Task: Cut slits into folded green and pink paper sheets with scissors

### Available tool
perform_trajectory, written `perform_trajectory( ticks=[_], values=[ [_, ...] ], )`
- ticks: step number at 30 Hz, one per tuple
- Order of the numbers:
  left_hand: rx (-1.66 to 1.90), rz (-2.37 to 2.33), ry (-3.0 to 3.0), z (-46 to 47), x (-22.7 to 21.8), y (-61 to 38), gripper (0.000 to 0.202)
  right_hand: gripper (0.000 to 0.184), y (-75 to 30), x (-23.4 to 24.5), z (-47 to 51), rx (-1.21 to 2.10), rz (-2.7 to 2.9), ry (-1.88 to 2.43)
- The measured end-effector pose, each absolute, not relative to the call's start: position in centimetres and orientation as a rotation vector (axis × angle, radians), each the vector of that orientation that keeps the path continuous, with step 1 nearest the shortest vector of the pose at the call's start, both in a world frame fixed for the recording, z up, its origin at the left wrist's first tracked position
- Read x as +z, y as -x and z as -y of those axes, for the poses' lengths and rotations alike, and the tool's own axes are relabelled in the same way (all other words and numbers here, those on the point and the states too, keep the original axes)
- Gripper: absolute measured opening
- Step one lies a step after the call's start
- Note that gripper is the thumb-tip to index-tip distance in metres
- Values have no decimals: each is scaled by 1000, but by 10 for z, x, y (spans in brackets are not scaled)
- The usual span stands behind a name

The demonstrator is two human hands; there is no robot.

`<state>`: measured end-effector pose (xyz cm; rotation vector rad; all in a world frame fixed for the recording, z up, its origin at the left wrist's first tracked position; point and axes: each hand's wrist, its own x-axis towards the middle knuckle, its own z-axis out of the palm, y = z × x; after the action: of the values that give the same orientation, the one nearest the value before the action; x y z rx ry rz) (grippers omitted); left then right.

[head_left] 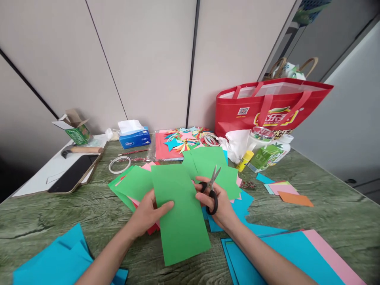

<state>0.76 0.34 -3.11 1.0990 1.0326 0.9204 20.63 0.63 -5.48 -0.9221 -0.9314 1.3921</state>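
My left hand (148, 213) pinches the left edge of a folded green paper sheet (178, 213), thumb on top. My right hand (218, 204) grips black-handled scissors (211, 190), blades slightly apart and pointing up and away, right beside the sheet's right edge; its fingertips also touch that edge. Under and behind the sheet lies a loose pile of green paper (208, 164), with pink and red pieces (150, 166) showing underneath.
Blue sheets lie at the near left (56, 257) and near right (285, 253), with pink paper (332, 257). Farther back are cut paper stars (185, 140), tape rolls (119, 164), a tissue box (135, 136), a glue stick (245, 161), a red bag (270, 109), a hammer (81, 150) and a phone (73, 174).
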Motion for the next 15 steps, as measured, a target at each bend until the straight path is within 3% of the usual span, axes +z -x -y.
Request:
perform_trajectory(
  ticks=[6,15],
  values=[
    [899,-936,-1076,-2,-25,-19,37,42,-201,-55,1,962,1078,1019],
    [832,-1058,-1195,-2,-28,-17,16,37,-207,-48,-4,955,1009,1030]
  ],
)
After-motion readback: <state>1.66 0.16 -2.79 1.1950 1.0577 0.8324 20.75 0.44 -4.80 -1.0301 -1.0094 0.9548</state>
